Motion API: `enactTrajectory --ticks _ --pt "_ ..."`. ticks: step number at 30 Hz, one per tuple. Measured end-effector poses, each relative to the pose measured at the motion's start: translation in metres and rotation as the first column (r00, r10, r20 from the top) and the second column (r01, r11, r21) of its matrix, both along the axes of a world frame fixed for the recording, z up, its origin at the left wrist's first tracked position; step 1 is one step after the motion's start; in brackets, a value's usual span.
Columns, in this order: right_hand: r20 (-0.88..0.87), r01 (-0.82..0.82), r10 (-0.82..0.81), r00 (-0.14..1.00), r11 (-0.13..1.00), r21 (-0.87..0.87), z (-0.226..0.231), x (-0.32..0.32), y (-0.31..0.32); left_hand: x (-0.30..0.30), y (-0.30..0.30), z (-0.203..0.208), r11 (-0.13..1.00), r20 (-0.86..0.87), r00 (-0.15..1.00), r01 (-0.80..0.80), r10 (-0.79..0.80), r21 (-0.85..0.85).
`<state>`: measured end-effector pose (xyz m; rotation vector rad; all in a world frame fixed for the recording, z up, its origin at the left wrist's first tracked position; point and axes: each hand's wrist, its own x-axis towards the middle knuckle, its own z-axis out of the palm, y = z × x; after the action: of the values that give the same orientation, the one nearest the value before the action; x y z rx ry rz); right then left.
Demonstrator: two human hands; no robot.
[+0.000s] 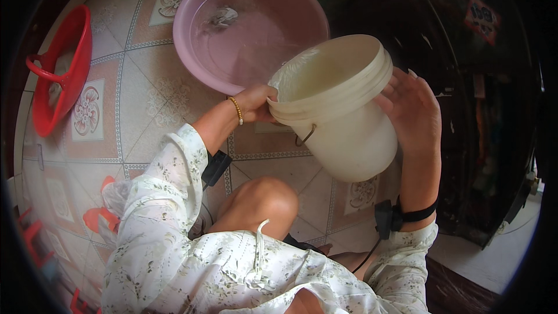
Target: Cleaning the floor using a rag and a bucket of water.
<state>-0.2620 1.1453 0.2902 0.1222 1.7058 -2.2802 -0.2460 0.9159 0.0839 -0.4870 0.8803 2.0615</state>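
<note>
A white plastic bucket [354,134] is tilted, its mouth leaning toward the near right rim of a large pink basin [192,52]. Clear water lies in the basin, with a small pale crumpled thing [224,16] in it that I cannot make out. Wet streaks show inside the bucket's left lip; how much it holds is unclear. My left hand [260,103] is closed around the bucket's rim at the left, a beaded bracelet on its wrist. On the other side, my right hand [414,107] presses its fingers against the bucket beneath the rim, supporting it.
A red basin with a handle [81,90] stands at the far left on the patterned tile floor [157,104]. Orange-and-clear plastic bags [107,212] lie left of my sleeve. Dark furniture [465,110] rises close by my right arm. My bent knee [261,200] is below the bucket.
</note>
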Motion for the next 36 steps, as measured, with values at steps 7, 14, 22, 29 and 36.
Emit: enactTrajectory --ticks 7,14,22,29,36 --pt "-0.005 -0.022 0.022 1.000 1.000 -0.020 0.005 -0.005 -0.008 -0.011 -0.001 -0.010 1.000 -0.008 1.000 0.002 -0.002 0.019" --pt "-0.026 -0.029 0.029 0.999 1.000 0.008 0.011 -0.018 -0.020 -0.019 0.007 -0.039 0.994 0.084 0.996 -0.021 0.012 0.105" --pt "-0.033 -0.057 0.059 0.998 0.997 0.057 0.018 -0.028 -0.028 -0.018 0.011 -0.051 0.979 0.062 0.998 0.003 -0.016 0.202" --pt "-0.020 -0.092 0.093 0.995 0.994 0.051 0.020 -0.031 -0.030 -0.015 0.017 -0.053 0.956 0.043 0.999 -0.011 -0.001 0.292" --pt "-0.052 -0.075 0.079 0.996 0.994 0.074 0.021 -0.027 -0.023 -0.018 0.021 -0.055 0.927 0.026 0.998 0.050 -0.064 0.372"
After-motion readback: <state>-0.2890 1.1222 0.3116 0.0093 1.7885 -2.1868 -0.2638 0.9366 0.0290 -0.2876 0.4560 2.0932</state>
